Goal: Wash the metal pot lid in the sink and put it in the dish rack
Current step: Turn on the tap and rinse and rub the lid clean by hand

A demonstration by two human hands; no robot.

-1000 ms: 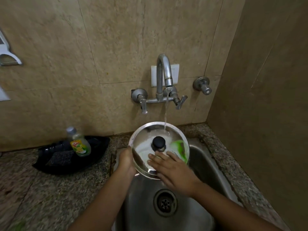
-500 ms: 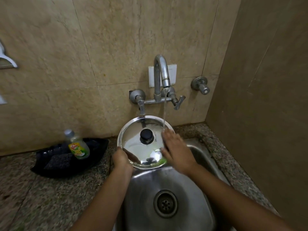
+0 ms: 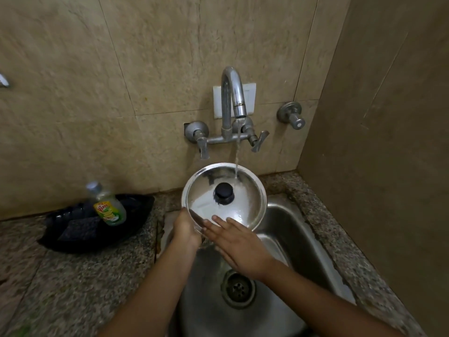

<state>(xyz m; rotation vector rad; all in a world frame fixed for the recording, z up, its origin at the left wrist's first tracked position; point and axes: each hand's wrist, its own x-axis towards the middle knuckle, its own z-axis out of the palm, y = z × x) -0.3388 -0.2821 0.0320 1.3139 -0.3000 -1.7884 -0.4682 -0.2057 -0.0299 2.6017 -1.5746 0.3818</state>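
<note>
The round metal pot lid (image 3: 245,198) with a black knob (image 3: 223,192) is held tilted over the steel sink (image 3: 289,229), top side facing me. Water from the curved tap (image 3: 232,98) falls onto its upper right part. My left hand (image 3: 185,227) grips the lid's lower left rim. My right hand (image 3: 239,244) lies flat with fingers spread, its fingertips on the lid's lower edge. No dish rack is in view.
A dish soap bottle (image 3: 107,205) stands in a black tray (image 3: 73,239) on the granite counter (image 3: 73,276) left of the sink. The sink drain (image 3: 238,288) sits below my hands. A second wall valve (image 3: 291,115) is right of the tap. A wall closes the right side.
The lid has shifted right, back under the stream. My right hand slid from the lid's right side down to its lower edge. The view moved closer.
</note>
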